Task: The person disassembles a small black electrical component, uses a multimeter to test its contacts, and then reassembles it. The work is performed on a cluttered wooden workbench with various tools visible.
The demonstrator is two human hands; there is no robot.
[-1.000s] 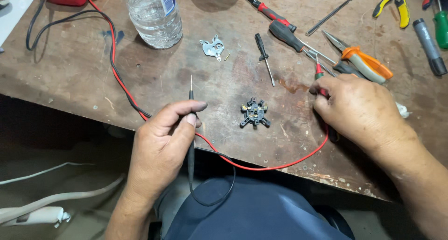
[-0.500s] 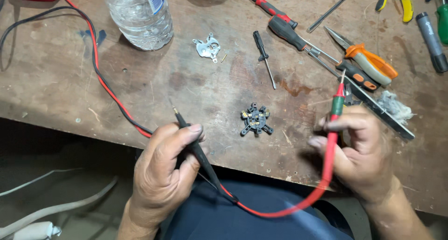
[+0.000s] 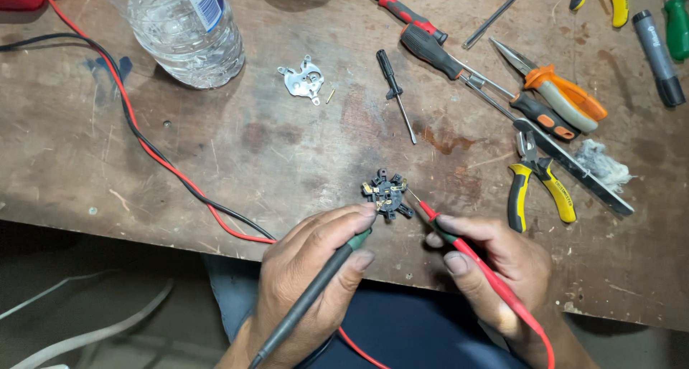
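Both probes meet at the black part point(image 3: 387, 195) near the table edge point(image 3: 143, 229): left hand point(image 3: 316, 283) gripping black probe point(image 3: 316, 297), right hand point(image 3: 495, 261) gripping red probe point(image 3: 474, 258)

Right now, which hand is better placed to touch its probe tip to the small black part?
Probably the right hand: its red probe shows a tip beside the black part; the left hand hides the black probe tip.

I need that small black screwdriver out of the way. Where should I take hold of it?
Probably by the thick black handle at the far end of the small black screwdriver, coming from above: it lies flat on the table, its thin shaft pointing towards you.
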